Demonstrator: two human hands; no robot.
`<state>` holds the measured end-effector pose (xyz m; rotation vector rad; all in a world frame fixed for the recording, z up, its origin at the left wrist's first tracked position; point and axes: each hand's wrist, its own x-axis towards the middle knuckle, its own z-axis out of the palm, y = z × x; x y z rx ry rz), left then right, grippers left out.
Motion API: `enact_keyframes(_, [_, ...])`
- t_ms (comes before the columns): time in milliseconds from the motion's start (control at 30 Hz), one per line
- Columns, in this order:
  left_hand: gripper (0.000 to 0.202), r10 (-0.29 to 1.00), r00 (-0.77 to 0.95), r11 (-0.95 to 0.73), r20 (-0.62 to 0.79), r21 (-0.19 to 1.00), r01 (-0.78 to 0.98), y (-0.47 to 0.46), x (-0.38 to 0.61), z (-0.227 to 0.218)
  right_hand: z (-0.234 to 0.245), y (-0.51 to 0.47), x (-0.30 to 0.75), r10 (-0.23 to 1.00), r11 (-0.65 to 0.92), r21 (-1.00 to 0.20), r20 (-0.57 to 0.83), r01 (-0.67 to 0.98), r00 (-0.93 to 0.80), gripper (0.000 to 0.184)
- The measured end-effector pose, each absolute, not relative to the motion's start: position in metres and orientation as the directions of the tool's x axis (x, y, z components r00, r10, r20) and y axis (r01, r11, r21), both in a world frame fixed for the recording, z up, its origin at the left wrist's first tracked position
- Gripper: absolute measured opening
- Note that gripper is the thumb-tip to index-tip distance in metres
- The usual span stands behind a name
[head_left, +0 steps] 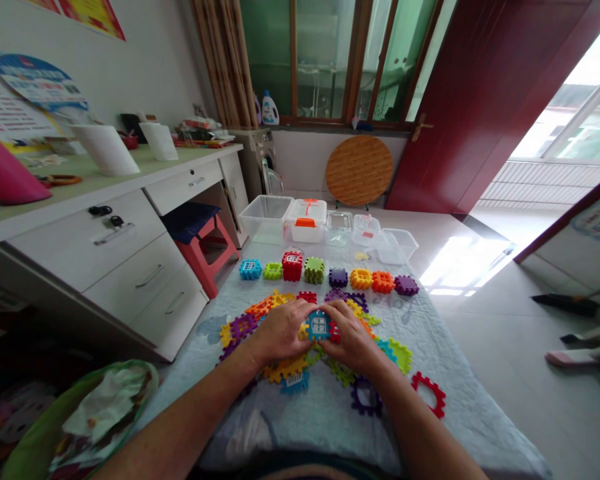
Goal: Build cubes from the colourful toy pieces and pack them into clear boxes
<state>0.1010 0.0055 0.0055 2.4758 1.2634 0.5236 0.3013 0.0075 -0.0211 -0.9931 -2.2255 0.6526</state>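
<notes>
My left hand point(279, 331) and my right hand point(353, 335) meet over a pile of flat toothed plastic tiles point(290, 368) on a pale quilted cloth point(325, 407). Both hands are closed around a small cube of joined tiles point(319, 325), whose blue face with a white window print faces me; a red tile shows on its right side. Beyond the pile stands a row of finished cubes point(314, 270) in blue, green, red, purple, orange and violet. A loose red tile point(429, 393) and a purple one point(365, 397) lie near my right forearm.
Clear plastic boxes point(265, 215) and a lidded box point(306, 220) stand at the cloth's far end. A white desk with drawers point(125, 260) and a red stool point(203, 247) are on the left. A green bag point(80, 420) lies at lower left. Tiled floor point(530, 360) lies right.
</notes>
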Motion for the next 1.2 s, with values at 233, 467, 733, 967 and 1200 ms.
enact_keyframes(233, [0.053, 0.839, 0.498, -0.54, 0.221, 0.45, 0.711, 0.005, 0.094, 0.002, -0.026, 0.009, 0.301, 0.804, 0.583, -0.577, 0.308, 0.572, -0.509, 0.062])
enact_keyframes(467, [0.054, 0.829, 0.522, -0.554, 0.202, 0.422, 0.717, 0.003, 0.096, -0.002, -0.026, 0.009, 0.3, 0.818, 0.552, -0.622, 0.275, 0.555, -0.505, 0.053])
enact_keyframes(733, [0.052, 0.843, 0.498, -0.538, 0.204, 0.347, 0.768, -0.003, 0.106, 0.005, -0.028, 0.009, 0.3, 0.824, 0.536, -0.644, 0.26, 0.546, -0.503, 0.058])
enact_keyframes(967, [0.046, 0.859, 0.484, -0.513, 0.168, 0.286, 0.809, -0.005, 0.113, 0.01, -0.029, 0.009, 0.299, 0.828, 0.536, -0.64, 0.271, 0.551, -0.49, 0.06])
enact_keyframes(1200, [0.036, 0.886, 0.447, -0.463, 0.122, 0.267, 0.845, -0.008, 0.119, 0.015, -0.032, 0.01, 0.299, 0.833, 0.533, -0.649, 0.289, 0.543, -0.472, 0.061])
